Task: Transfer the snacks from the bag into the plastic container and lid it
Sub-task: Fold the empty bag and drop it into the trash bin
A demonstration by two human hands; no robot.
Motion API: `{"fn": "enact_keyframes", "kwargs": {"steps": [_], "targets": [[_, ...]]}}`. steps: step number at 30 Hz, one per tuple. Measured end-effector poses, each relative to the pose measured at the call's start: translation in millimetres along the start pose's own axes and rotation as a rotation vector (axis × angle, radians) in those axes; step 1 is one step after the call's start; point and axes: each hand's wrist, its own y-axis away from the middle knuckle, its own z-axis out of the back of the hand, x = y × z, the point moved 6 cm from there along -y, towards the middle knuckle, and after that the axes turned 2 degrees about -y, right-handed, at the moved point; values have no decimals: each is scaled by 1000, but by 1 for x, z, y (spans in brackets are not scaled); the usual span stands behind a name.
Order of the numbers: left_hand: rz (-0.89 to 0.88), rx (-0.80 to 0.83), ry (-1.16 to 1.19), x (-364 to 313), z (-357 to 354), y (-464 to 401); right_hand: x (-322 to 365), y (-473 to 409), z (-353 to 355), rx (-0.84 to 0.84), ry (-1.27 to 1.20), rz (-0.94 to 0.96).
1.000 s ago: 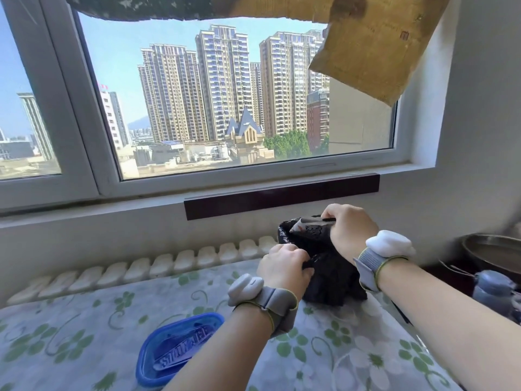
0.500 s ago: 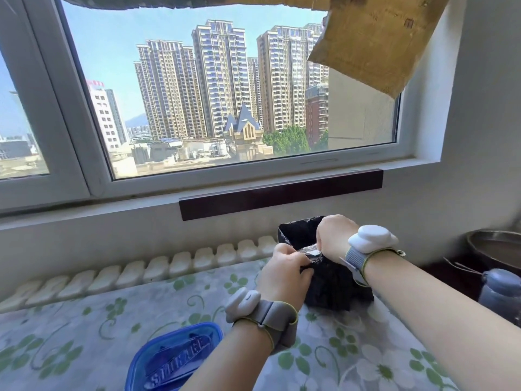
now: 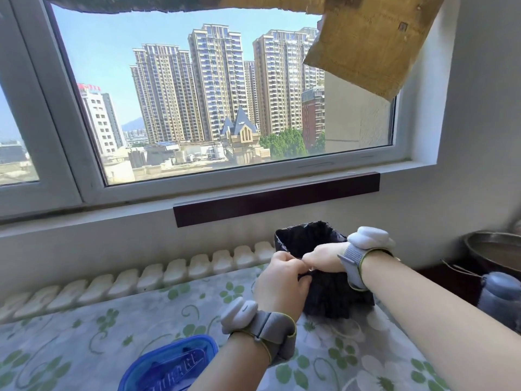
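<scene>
A black plastic bag [image 3: 329,297] stands on the flowered tablecloth near the wall, its mouth open toward the window. My left hand [image 3: 280,283] pinches the bag's near rim. My right hand [image 3: 324,256] reaches over the rim with its fingers down inside the bag, so what they touch is hidden. A plastic container with a blue lid [image 3: 169,365] lies at the table's near edge, left of my left forearm. No snack shows outside the bag.
The table wears a green-flowered cloth [image 3: 84,342]. A white radiator [image 3: 141,277] runs along the wall under the window. At the right stand a metal bowl [image 3: 493,249] and a grey-lidded bottle [image 3: 501,297].
A second ago my right hand held a dark snack packet at the bag's mouth. That hand has since dropped lower into the bag and the packet is out of sight.
</scene>
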Motion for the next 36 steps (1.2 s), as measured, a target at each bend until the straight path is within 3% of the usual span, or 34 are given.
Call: {"fn": "enact_keyframes", "kwargs": {"steps": [5, 8, 11, 15, 28, 36], "targets": [[-4, -6, -17, 0, 1, 1, 5, -11, -12, 73, 40, 27], [-12, -11, -7, 1, 2, 2, 5, -9, -11, 43, -75, -2], [-21, 1, -10, 1, 3, 5, 2, -10, -9, -59, -76, 2], [-12, -14, 12, 0, 7, 7, -8, -15, -2, -317, -136, -12], [31, -33, -2, 14, 33, 25, 29, 32, 13, -656, -207, 187], [67, -64, -32, 33, 68, 44, 75, 61, 0, -664, -170, 333]]}}
